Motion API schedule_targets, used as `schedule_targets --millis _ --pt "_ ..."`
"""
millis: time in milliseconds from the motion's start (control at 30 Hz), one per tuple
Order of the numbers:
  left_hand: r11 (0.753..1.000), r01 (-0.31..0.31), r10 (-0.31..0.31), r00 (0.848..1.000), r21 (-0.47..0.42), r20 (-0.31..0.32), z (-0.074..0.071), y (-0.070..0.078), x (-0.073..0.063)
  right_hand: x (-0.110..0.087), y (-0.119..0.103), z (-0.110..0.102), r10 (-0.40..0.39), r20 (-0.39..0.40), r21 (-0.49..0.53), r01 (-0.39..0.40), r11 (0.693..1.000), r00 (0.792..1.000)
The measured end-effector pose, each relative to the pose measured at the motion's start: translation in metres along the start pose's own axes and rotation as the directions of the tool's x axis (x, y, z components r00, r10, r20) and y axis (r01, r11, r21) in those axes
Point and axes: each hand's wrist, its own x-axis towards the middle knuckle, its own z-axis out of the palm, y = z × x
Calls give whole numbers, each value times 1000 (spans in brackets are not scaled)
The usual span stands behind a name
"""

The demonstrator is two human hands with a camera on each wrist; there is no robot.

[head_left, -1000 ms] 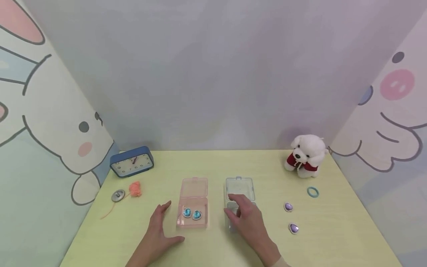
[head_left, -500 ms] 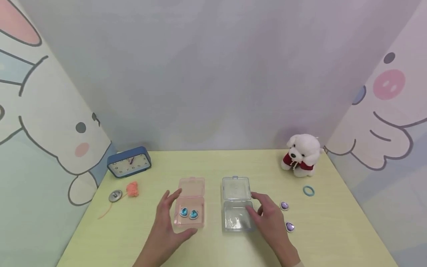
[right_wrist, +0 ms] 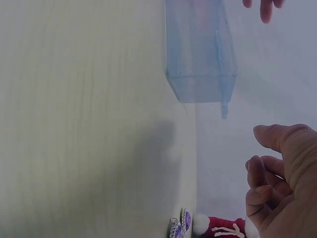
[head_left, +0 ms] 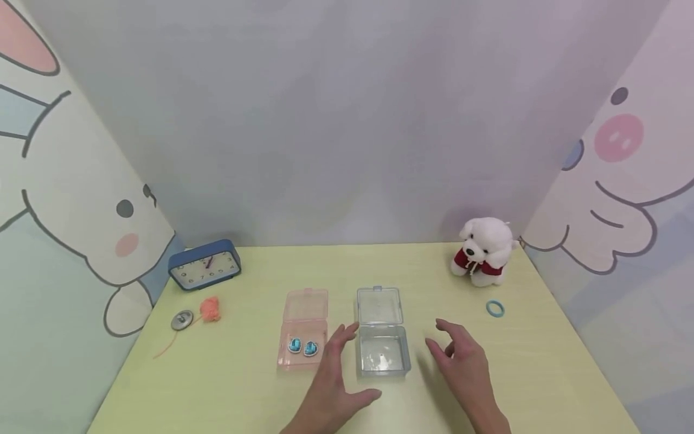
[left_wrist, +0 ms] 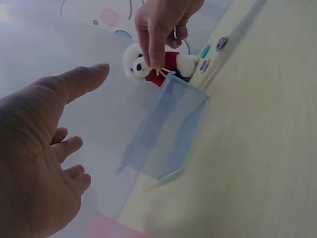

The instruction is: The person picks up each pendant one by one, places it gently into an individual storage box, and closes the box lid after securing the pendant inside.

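A clear bluish plastic box (head_left: 383, 371) stands on the table, its hinged lid (head_left: 379, 305) folded back flat. At the box's left side, my left hand (head_left: 332, 386) hovers with thumb and fingers spread wide, holding nothing. To the right of the box, my right hand (head_left: 465, 364) is held over the table, its fingers loosely bent and nothing in them. Two purple heart gems with silvery edging, a gem (left_wrist: 222, 43) and another gem (left_wrist: 204, 66), lie on the table; in the head view the right hand hides them.
Left of the clear box sits an open pink box (head_left: 293, 366) containing two blue gems (head_left: 311, 348). Farther left are a round silver object (head_left: 182, 320), orange yarn (head_left: 209, 309) and a blue clock (head_left: 204, 265). A plush dog (head_left: 485, 250) and a turquoise ring (head_left: 495, 308) are at right.
My right hand has drawn back rightward from over the clear box. My left hand has moved right, past the pink box to the clear box's side. The head view has shifted slightly.
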Motion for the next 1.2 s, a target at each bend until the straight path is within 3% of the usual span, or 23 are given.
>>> schedule_targets --millis 300,467,700,800,933,1200 --pt "986 150 -151 988 -67 -10 29 -25 3 -5 9 -6 31 9 -22 -30 999 999" --pt "981 185 -184 983 -57 17 35 -36 5 -9 13 -9 68 27 -26 -67 997 997" --pt "979 197 -197 980 -62 6 37 -44 6 -17 22 -19 152 45 -29 -151 988 987" --pt "979 191 -192 981 -67 2 36 -46 8 -22 27 -22 232 80 -48 -229 972 969" --pt "979 188 -188 982 -81 5 36 -48 11 -27 32 -26 346 145 -95 -335 938 927" --pt "979 184 -184 983 -87 0 35 -49 16 -31 41 -34 425 246 -180 -390 903 871"
